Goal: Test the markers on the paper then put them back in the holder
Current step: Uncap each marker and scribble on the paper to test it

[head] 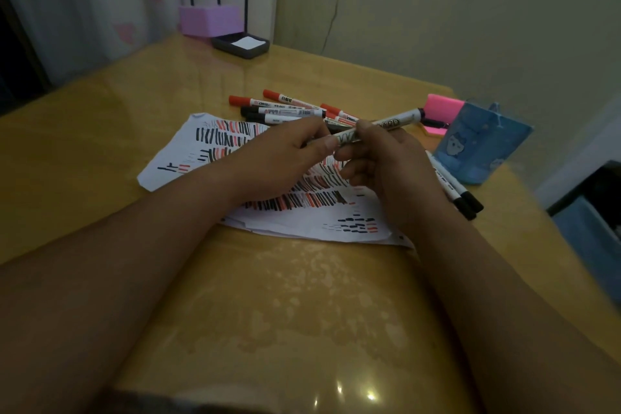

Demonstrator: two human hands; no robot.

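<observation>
My left hand (285, 158) and right hand (386, 165) both pinch one marker (393, 123) above the paper (168, 175); my fingers hide its left end.

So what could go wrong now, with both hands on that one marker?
The left hand and right hand grip one marker; if its cap pops off sharply, the tip might streak skin or the table instead of the paper. The two black markers beside the blue holder lie close to the right forearm, which could knock them away.

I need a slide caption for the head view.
Over scribbled paper, left hand and right hand hold one marker; loose markers and blue holder nearby.
</observation>
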